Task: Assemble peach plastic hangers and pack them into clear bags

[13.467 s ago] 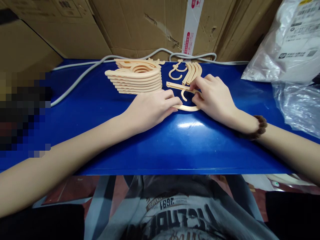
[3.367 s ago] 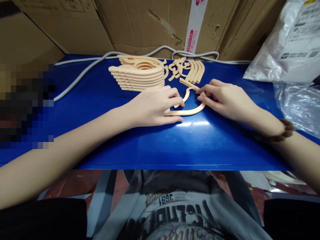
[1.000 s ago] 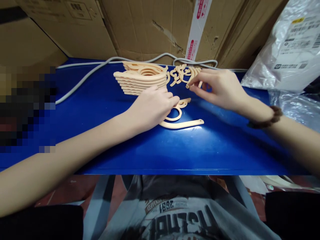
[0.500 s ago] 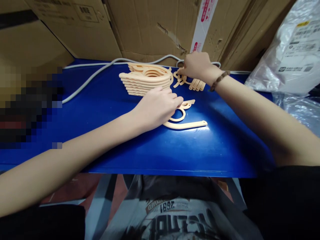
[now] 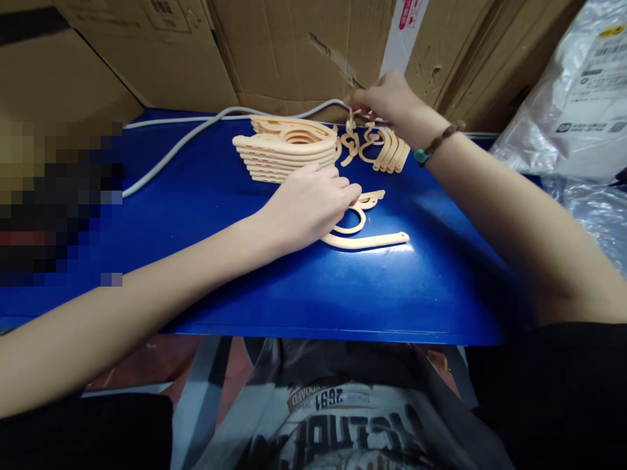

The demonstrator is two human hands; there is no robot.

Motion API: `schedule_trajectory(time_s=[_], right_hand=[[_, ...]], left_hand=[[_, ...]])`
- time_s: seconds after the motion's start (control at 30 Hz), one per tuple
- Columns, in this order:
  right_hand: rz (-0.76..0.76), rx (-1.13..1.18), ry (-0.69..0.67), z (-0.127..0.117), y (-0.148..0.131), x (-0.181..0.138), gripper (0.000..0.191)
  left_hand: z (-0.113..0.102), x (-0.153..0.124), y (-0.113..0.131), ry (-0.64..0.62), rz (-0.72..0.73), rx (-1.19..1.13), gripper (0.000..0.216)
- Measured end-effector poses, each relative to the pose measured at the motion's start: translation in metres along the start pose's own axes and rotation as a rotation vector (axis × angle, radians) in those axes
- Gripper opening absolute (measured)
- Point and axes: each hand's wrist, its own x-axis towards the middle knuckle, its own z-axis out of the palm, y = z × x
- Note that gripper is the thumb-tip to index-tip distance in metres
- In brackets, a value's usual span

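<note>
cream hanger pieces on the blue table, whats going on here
A person is handling them with bare hands. The left hand is curled over a curved hanger piece on the blue table. The right hand is at the small hooks farther back; whether it grips one is hard to tell. A stack of cream hangers sits beyond the left hand.

Large brown cardboard boxes [image 5: 274, 59] are standing behind a glossy blue tabletop [image 5: 304, 297], which is reflecting white glare [image 5: 404, 249]; reddish flooring [image 5: 159, 359] is showing below, around a straight grey-blue leg [image 5: 203, 385].
</note>
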Motion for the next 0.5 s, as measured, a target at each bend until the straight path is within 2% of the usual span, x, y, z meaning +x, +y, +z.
schedule_trajectory(time_s=[0.1, 0.17, 0.23, 0.37, 0.5], right_hand=[[0.099, 0.171, 0.152, -0.007, -0.016, -0.016, 0.042], [0.104, 0.249, 0.244, -0.013, -0.021, -0.029, 0.026], [0.067, 0.299, 0.279, -0.019, -0.021, -0.046, 0.014], [-0.031, 0.362, 0.207, -0.029, -0.007, -0.095, 0.022], [-0.017, 0.371, 0.027, -0.027, 0.012, -0.145, 0.016]], left_hand=[[-0.001, 0.0, 0.0, -0.003, -0.006, -0.009, 0.028], [-0.003, 0.0, 0.001, -0.024, -0.017, -0.006, 0.027], [-0.006, 0.001, 0.002, -0.05, -0.036, 0.002, 0.026], [-0.009, 0.001, 0.003, -0.082, -0.049, 0.035, 0.025], [-0.007, -0.001, 0.001, -0.054, -0.024, 0.045, 0.029]])
